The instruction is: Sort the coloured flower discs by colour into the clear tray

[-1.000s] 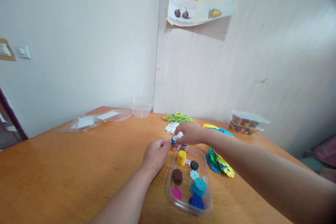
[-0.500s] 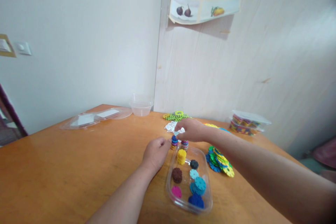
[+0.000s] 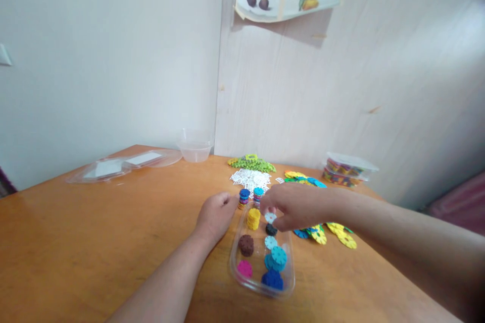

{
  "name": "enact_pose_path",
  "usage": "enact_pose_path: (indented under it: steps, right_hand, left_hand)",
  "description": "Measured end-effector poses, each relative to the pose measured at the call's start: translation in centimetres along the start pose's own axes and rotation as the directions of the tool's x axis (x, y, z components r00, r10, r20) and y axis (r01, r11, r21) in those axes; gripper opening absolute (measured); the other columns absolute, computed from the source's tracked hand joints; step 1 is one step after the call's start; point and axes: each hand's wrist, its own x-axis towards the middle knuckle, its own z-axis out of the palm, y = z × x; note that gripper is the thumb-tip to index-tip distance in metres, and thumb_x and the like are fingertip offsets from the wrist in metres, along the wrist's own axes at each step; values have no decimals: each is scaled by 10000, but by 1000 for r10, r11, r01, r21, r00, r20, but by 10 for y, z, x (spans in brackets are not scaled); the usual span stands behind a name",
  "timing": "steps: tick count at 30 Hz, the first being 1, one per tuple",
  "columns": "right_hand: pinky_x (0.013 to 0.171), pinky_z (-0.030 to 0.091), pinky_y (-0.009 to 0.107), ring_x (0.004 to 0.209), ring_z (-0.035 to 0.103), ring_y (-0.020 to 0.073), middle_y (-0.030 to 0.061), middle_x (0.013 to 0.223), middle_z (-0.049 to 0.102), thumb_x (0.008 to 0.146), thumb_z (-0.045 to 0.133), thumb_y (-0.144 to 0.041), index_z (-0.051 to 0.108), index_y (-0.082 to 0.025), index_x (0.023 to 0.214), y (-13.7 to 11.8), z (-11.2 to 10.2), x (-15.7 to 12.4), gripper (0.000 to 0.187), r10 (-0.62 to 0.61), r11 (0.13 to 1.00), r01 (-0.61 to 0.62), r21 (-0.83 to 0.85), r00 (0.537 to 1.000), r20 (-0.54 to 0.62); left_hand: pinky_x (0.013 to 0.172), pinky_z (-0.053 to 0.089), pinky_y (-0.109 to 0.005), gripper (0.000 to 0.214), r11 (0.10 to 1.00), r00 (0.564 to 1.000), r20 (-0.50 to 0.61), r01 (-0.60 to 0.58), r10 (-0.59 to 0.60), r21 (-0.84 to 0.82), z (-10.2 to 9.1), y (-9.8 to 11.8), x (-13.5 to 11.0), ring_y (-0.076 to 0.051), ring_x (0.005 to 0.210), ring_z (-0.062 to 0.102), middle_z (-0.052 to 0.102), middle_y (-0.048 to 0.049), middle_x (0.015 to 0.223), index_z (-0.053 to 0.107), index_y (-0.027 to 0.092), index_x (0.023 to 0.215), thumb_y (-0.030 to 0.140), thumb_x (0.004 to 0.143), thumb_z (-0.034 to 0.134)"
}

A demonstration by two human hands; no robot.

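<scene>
My left hand (image 3: pixel 216 214) rests on the table with its fingers curled, left of the clear tray (image 3: pixel 235 257). Its fingertips come close to a multicolour stack of notched discs (image 3: pixel 243 199) with blue on top; what they hold, if anything, is hidden. Over the tray's far right corner, my right hand (image 3: pixel 285 206) pinches a pale notched disc (image 3: pixel 270 217) just behind the black discs (image 3: pixel 271 230). A second stack with a cyan top (image 3: pixel 258 192) stands beside the first. Inside the tray are yellow discs (image 3: pixel 253 219), brown discs (image 3: pixel 246 245), a pink disc (image 3: pixel 244 268), teal discs (image 3: pixel 278 256) and dark blue discs (image 3: pixel 272 279).
White pieces (image 3: pixel 250 179) and green pieces (image 3: pixel 252 163) are heaped behind the stacks. Larger coloured discs (image 3: pixel 318 234) lie right of the tray. Lidded boxes (image 3: pixel 346 170), a clear tub (image 3: pixel 195 149) and clear lids (image 3: pixel 125 164) sit toward the back.
My right hand has come back from above the stacks to the tray's far right corner, with the pale disc. The cyan-topped stack now shows. My left hand stays beside the stacks.
</scene>
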Motion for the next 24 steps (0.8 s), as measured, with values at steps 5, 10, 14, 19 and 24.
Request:
enact_pose_path:
  steps: [5, 10, 14, 19, 24]
  right_hand:
    - [708, 403, 316, 859, 636, 230, 48, 961, 716, 731, 667, -314, 709, -275, 1047, -2, 8, 3, 322, -29, 997, 34, -63, 997, 78]
    - [647, 385, 296, 814, 641, 213, 35, 940, 724, 732, 664, -296, 710, -284, 1041, -3, 14, 9, 313, -95, 988, 112, -106, 983, 154]
    - [607, 364, 285, 791, 639, 210, 26, 939, 727, 730, 663, -316, 696, -294, 1073, -2, 18, 13, 346, -132, 976, 163, -141, 970, 205]
    - [573, 323, 269, 724, 604, 176, 11, 875, 724, 735, 652, -312, 704, -295, 1031, 0, 19, 16, 300, -126, 979, 161, -122, 960, 248]
    - [551, 303, 256, 676, 578, 154, -2, 886, 721, 715, 660, -356, 692, -316, 1082, 6, 19, 22, 371, -125, 987, 148, -54, 943, 308]
  left_hand:
    - [521, 209, -237, 471, 1000, 1000, 4, -4, 4, 26, 0, 1, -1, -103, 576, 424, 385, 42, 550, 457, 160, 567, 537, 850, 449]
    - [517, 200, -238, 480, 1000, 1000, 10, -7, 7, 19, -1, 2, -1, -103, 575, 419, 358, 43, 541, 437, 162, 564, 550, 846, 451]
    - [513, 190, -242, 485, 1000, 1000, 13, -1, 1, 25, -1, 3, -1, -103, 569, 407, 351, 42, 541, 419, 164, 563, 556, 848, 442]
    - [512, 184, -246, 482, 999, 1000, 23, -8, 8, 31, -2, 4, -1, -105, 571, 410, 367, 40, 540, 445, 165, 573, 557, 852, 432]
    - [511, 187, -247, 479, 999, 1000, 11, 0, 0, 45, -2, 4, -1, -103, 569, 410, 371, 40, 543, 444, 165, 568, 553, 848, 442]
